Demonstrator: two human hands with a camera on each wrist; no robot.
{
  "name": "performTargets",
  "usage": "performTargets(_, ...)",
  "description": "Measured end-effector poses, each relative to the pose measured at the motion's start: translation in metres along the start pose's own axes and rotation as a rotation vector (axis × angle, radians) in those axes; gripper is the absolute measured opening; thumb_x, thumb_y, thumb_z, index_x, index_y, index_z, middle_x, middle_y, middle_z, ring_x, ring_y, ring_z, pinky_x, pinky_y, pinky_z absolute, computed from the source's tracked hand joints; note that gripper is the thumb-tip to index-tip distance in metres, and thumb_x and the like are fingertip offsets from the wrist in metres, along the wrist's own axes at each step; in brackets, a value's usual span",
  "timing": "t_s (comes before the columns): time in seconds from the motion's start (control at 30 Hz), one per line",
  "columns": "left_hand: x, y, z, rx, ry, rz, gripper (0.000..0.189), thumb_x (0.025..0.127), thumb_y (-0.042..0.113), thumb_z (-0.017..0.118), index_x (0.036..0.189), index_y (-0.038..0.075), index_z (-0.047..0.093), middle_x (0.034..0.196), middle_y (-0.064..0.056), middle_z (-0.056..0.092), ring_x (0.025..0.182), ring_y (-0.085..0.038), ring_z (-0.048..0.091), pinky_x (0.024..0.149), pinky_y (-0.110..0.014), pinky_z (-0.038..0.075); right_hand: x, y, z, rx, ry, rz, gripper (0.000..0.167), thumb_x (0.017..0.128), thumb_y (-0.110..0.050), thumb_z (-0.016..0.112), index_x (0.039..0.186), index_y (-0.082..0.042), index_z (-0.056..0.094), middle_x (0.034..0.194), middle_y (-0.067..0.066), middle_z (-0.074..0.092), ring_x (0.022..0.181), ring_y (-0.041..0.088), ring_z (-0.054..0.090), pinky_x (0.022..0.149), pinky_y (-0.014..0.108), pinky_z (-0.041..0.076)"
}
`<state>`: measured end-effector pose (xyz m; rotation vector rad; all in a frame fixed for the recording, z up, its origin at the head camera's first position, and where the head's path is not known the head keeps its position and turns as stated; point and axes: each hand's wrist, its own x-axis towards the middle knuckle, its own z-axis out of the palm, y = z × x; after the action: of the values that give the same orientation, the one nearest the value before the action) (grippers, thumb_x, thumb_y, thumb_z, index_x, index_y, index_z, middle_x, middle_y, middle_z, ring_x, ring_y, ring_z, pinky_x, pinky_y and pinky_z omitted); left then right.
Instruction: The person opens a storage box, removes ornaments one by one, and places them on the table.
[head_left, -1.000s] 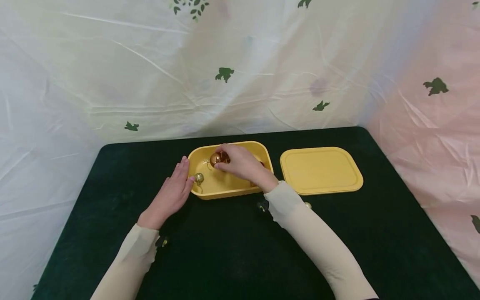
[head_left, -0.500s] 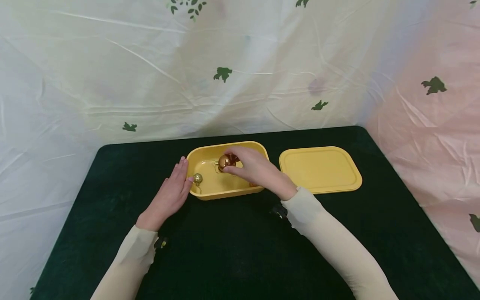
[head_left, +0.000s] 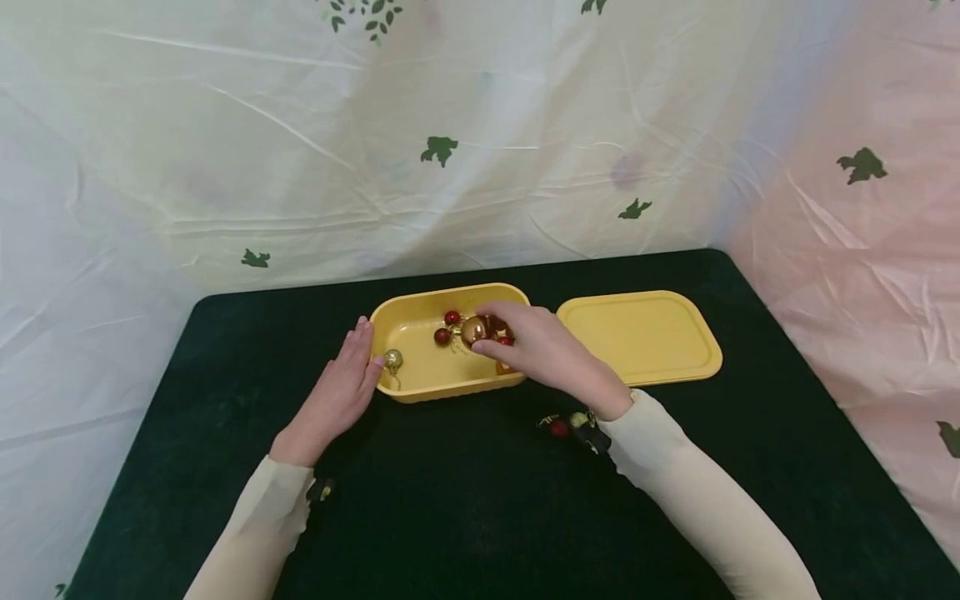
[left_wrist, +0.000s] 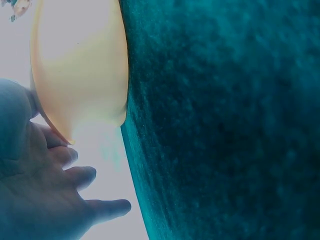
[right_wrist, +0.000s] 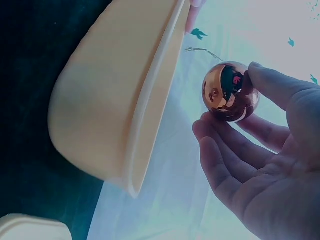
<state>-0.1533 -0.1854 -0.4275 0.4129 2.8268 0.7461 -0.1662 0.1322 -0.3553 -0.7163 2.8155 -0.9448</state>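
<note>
My right hand (head_left: 532,337) pinches a shiny copper-coloured bauble (right_wrist: 231,91) between thumb and fingers, held over the right part of a yellow box (head_left: 435,387). A thin wire loop sticks out from the bauble. Against the box's left end rests my left hand (head_left: 339,400), fingers straight, thumb at the rim. Close to that thumb, inside the box, lies a small gold bauble (head_left: 393,360). Small red baubles (head_left: 452,317) and a dark brown one (head_left: 442,337) lie in the box left of the held bauble. My right hand partly covers more red and copper baubles (head_left: 505,367).
A yellow lid (head_left: 641,337) lies flat on the dark green table (head_left: 435,500), right of the box. Near my right wrist, a red bauble (head_left: 558,428) and a gold bauble (head_left: 578,419) lie on the table. A patterned curtain (head_left: 300,150) hangs behind.
My right hand has moved to the right with the copper bauble, uncovering small red and brown baubles in the box. My left hand keeps its place at the box's left end.
</note>
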Motion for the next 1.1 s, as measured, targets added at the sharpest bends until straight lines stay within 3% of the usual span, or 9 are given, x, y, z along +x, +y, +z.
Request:
performTargets(0.13, 0.000, 0.000, 0.001, -0.001, -0.001, -0.006, 0.069, 0.114, 0.041, 0.030, 0.166, 0.013, -0.005, 0.174, -0.010, -0.005, 0.158, -0.038, 0.004, 0.119, -0.070, 0.018, -0.011, 0.003, -0.004, -0.002, 0.019, 0.033, 0.050, 0.099, -0.040, 0.071, 0.140, -0.012, 0.062, 0.120, 0.002, 0.069, 0.105, 0.019, 0.066, 0.087, 0.037, 0.057)
performTargets(0.57, -0.001, 0.002, 0.002, 0.002, -0.004, -0.013, 0.069, 0.114, 0.042, 0.029, 0.166, 0.012, -0.005, 0.174, -0.010, -0.005, 0.158, -0.038, 0.004, 0.119, -0.070, 0.018, -0.046, 0.026, -0.018, 0.047, 0.057, 0.088, 0.055, 0.097, -0.041, 0.073, 0.144, -0.014, 0.059, 0.126, 0.002, 0.068, 0.115, 0.024, 0.065, 0.091, 0.043, 0.055)
performTargets(1.1, -0.001, 0.002, 0.001, 0.018, -0.006, -0.009, 0.069, 0.114, 0.041, 0.029, 0.166, 0.012, -0.007, 0.174, -0.011, -0.006, 0.158, -0.039, 0.003, 0.120, -0.069, 0.018, -0.088, 0.056, -0.032, 0.034, 0.105, 0.102, 0.054, 0.099, -0.049, 0.068, 0.141, -0.016, 0.059, 0.126, 0.000, 0.067, 0.111, 0.020, 0.064, 0.091, 0.049, 0.056)
